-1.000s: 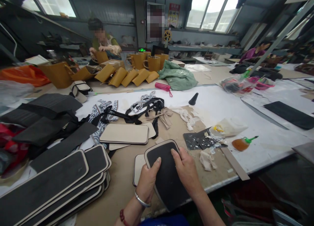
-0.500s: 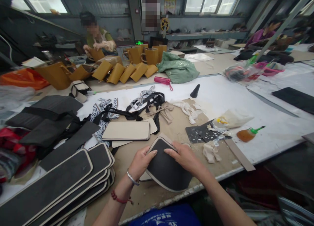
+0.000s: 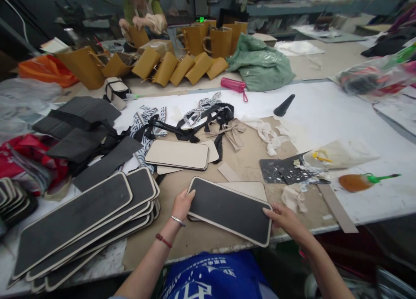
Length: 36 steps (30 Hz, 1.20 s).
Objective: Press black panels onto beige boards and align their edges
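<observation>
A flat black rectangular panel with rounded corners and a cream edge (image 3: 229,211) is held between both hands, tilted down to the right. My left hand (image 3: 182,203) pinches its left end, thumb on top. My right hand (image 3: 282,216) grips the right end the same way. Beneath it, partly hidden, lies a cream panel (image 3: 250,189). Beyond my left hand rests a small stack of cream panels (image 3: 177,154). To the left, several longer black panels with cream edges (image 3: 78,221) lie fanned in a pile.
Fabric scraps (image 3: 227,128) lie behind the panels. On the right are a glue-spotted black sheet (image 3: 276,171), a bottle of amber liquid with a green nozzle (image 3: 354,182) and a black cone (image 3: 284,105). Mustard-coloured bags (image 3: 165,69) line the back, where another person (image 3: 146,17) works.
The panel was bent, with both hands close together at its far end; now it is flat and my hands are apart at opposite ends. The camera view has tilted down and turned left.
</observation>
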Each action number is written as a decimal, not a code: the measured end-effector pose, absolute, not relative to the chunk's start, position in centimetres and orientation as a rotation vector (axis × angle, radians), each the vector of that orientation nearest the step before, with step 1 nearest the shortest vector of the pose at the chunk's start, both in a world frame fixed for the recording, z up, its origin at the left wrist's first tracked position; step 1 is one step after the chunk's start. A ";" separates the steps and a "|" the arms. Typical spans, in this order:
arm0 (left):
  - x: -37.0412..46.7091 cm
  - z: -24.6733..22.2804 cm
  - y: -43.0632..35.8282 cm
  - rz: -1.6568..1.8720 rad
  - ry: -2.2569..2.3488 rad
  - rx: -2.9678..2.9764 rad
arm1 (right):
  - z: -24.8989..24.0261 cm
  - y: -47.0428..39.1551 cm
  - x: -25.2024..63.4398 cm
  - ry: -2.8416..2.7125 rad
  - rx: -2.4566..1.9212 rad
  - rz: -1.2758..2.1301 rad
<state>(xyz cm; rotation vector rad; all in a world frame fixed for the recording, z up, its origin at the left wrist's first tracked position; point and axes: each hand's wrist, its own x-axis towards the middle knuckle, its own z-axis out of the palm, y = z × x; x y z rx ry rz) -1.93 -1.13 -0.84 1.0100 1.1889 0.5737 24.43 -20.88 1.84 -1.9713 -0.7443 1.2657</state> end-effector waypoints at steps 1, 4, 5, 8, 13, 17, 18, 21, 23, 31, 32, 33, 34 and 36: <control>-2.1 -0.9 -1.2 0.568 1.186 1.001 | 1.8 -20.5 24.5 -0.753 -2.004 1.194; -2.5 -1.1 -1.3 0.511 1.178 0.992 | 1.7 -19.2 24.7 -0.870 -2.137 0.921; -2.5 -1.2 -1.4 0.488 1.181 0.999 | 1.6 -18.8 24.8 -0.920 -2.200 0.820; -2.6 -1.4 -1.4 0.467 1.220 1.098 | 1.2 -17.9 24.8 -1.006 -2.353 0.583; -2.3 -1.4 -1.7 0.526 1.310 1.354 | 0.4 -16.8 24.4 -1.004 -2.428 0.415; -2.0 -1.1 -2.3 0.543 1.330 1.353 | -0.4 -16.2 24.1 -0.959 -2.530 0.306; -2.0 -1.1 -2.4 0.541 1.312 1.323 | -0.6 -16.0 24.0 -0.947 -2.554 0.286; -2.2 -1.5 -2.4 0.513 1.277 1.238 | -1.2 -15.6 23.6 -0.933 -2.617 0.271; -2.4 -1.9 -2.2 0.483 1.288 1.223 | -1.6 -15.5 23.4 -0.940 -2.664 0.268; -2.6 -2.3 -1.9 0.459 1.386 1.264 | -1.8 -15.8 22.9 -1.204 -2.654 -0.127; -2.6 -2.3 -2.0 0.458 1.393 1.271 | -1.7 -15.5 22.7 -1.266 -2.612 -0.191; -2.6 -2.2 -2.1 0.456 1.397 1.277 | -1.6 -15.2 22.3 -1.330 -2.570 -0.228; -2.5 -2.2 -2.2 0.453 1.401 1.289 | -1.6 -14.9 21.9 -1.398 -2.534 -0.234; -2.6 -2.2 -2.4 0.446 1.416 1.319 | -2.0 -14.2 20.8 -1.559 -2.468 -0.196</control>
